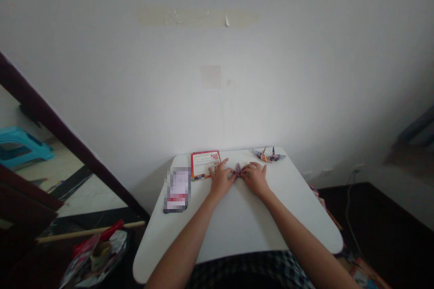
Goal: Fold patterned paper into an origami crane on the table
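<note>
On the white table (244, 226), a small piece of folded patterned paper (238, 169) stands up between my two hands. My left hand (222, 179) pinches its left side, with other fingers spread over the edge of a red-bordered printed sheet (204, 161). From the other side, my right hand (257, 178) grips the paper with its fingertips. Folded paper cranes (269, 156) in similar colourful print lie at the back right, beyond my right hand. The fine folds of the held piece are too small to make out.
A blurred-out, phone-shaped object (178, 189) lies at the table's left. The wall (230, 113) rises behind the table. On the floor to the left sits a bin (101, 257) lined with a bag. A cable (348, 203) hangs at the right.
</note>
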Motion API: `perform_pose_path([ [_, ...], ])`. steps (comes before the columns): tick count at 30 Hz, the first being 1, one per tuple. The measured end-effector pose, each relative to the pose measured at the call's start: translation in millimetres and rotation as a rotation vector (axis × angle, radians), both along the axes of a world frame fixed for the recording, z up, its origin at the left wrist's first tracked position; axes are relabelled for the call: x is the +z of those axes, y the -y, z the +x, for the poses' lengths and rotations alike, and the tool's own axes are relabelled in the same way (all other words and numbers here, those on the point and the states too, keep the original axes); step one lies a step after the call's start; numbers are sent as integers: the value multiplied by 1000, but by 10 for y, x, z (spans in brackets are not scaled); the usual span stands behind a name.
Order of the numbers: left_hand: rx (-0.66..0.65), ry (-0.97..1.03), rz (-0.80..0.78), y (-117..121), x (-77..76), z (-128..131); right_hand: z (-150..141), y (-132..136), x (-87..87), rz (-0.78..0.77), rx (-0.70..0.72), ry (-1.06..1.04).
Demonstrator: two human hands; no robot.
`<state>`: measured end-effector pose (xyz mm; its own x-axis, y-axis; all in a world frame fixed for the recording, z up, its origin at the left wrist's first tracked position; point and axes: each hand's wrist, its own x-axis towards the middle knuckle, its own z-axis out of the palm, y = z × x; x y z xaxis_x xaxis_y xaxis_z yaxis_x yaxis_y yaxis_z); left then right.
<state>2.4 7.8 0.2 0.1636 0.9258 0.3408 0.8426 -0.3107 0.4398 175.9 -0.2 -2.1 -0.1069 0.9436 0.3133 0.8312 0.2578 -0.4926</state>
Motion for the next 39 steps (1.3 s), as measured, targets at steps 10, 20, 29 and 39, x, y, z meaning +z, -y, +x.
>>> perform_pose_path([
  [10,-2,12,-6,-33,17,-14,21,-17,6,-14,8,-81],
  [20,1,-2,5,-48,-24,16,-21,-65,-6,-57,-32,-171],
  [29,16,-66,-14,-40,2,42,-56,-60,-12,-75,-80,-120],
  [39,38,-69,15,32,63,46,-67,-24,4,-59,-112,-98],
])
